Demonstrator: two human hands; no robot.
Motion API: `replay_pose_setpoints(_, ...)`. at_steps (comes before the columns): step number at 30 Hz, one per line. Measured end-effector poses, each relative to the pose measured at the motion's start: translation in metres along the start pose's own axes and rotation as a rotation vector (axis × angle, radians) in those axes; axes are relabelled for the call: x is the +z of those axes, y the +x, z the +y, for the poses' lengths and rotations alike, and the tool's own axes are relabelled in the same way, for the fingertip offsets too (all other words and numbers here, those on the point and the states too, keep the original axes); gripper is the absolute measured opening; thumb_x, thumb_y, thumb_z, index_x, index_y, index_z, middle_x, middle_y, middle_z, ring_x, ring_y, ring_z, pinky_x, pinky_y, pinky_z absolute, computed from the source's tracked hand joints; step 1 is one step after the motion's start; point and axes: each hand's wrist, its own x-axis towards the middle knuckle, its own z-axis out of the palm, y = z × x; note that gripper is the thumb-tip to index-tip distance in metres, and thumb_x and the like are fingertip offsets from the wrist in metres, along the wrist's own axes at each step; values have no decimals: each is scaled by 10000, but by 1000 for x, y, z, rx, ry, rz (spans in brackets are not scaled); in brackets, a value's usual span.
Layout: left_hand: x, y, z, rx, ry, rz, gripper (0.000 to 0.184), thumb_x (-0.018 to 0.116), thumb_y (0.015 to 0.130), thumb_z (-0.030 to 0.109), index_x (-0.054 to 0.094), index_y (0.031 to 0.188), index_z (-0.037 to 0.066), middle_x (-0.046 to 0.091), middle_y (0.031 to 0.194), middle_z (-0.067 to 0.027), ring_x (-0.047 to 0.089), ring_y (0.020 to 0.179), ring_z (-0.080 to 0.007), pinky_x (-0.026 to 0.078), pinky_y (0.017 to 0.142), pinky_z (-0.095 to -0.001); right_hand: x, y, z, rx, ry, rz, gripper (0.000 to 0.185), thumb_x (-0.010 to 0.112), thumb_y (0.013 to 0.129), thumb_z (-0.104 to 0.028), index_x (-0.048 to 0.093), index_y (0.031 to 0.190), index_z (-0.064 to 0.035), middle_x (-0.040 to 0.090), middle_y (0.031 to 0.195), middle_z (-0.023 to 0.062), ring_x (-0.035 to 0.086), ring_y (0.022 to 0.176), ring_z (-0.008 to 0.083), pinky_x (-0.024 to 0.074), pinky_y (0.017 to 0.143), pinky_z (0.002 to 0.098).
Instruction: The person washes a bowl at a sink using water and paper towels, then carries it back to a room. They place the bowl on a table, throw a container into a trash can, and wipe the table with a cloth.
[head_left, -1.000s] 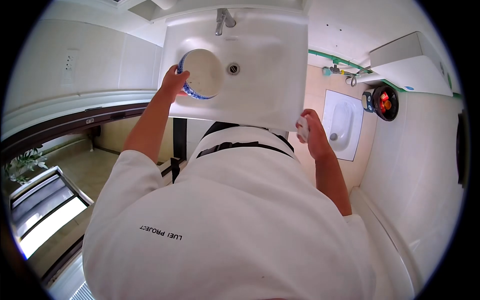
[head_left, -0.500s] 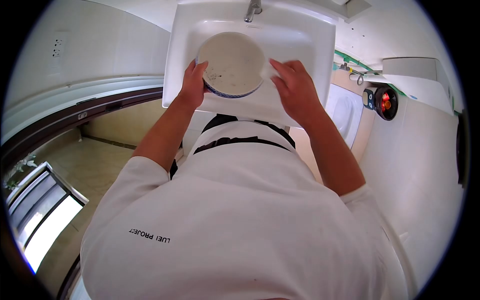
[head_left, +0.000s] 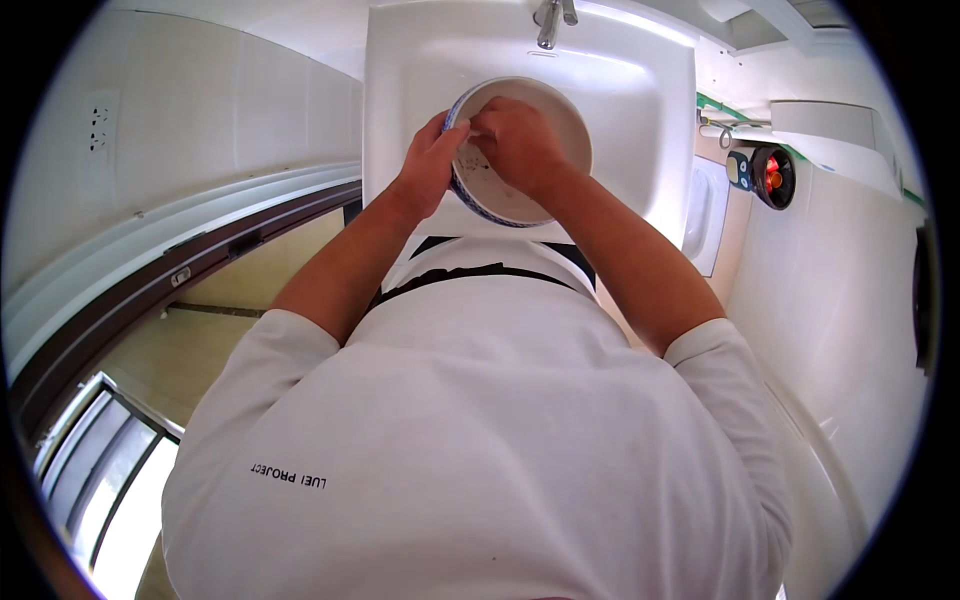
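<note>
A large white bowl (head_left: 515, 203) with a blue-patterned outside is tilted over the front left of the white sink (head_left: 635, 150). My left hand (head_left: 430, 168) grips its left rim, thumb over the edge. Inside the bowl, against the upper left of the inner wall, is my right hand (head_left: 515, 142), its fingers curled round a small white wad that barely shows. Dark specks lie on the bowl's inner surface just below those fingers.
A metal faucet (head_left: 549, 25) stands at the sink's back edge. To the right are a squat toilet (head_left: 706, 215) in the floor and a dark bin (head_left: 773, 178) with red items. A dark-framed door track (head_left: 180, 272) runs along the left.
My right hand has moved left from beside the sink into the bowl. The bowl, still in my left hand, appears farther right as the camera view has shifted.
</note>
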Motion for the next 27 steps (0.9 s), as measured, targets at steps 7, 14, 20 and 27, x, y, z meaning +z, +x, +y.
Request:
replay_pose_setpoints(7,-28,11,-18,56,102,-43,413,554,1045,259,587,1338,-29,661,1128,-72,592,1017,-140,493,905,-298,13,-21,-9,-54,-43,-316,201,683,905,-122,794,1063,-176,680,1139,48,610,1171,269,522,992,409)
replay_pose_setpoints(14,-41,23,-27,143,145,-60,402,564,1036,255,595,1314,-34,666,1127,-74,593,1009,-132,499,896,-305,13,-36,2,-39,-138,-437,207,698,892,-90,785,1063,-167,700,1083,50,648,1082,293,534,954,411)
replay_pose_setpoints(20,-48,30,-3,144,94,-96,421,579,1020,240,587,1329,-46,677,1133,-87,613,1018,-144,509,912,-307,3,-4,-9,21,30,163,149,707,899,-100,771,1034,-104,728,1069,88,699,948,347,567,881,414)
replay_pose_setpoints(27,-51,26,-6,222,146,-108,409,586,1004,226,599,1307,-49,684,1117,-89,622,998,-149,514,906,-305,18,-2,-17,110,-244,51,192,660,924,-87,775,1072,-131,714,1117,81,688,1041,318,553,923,414)
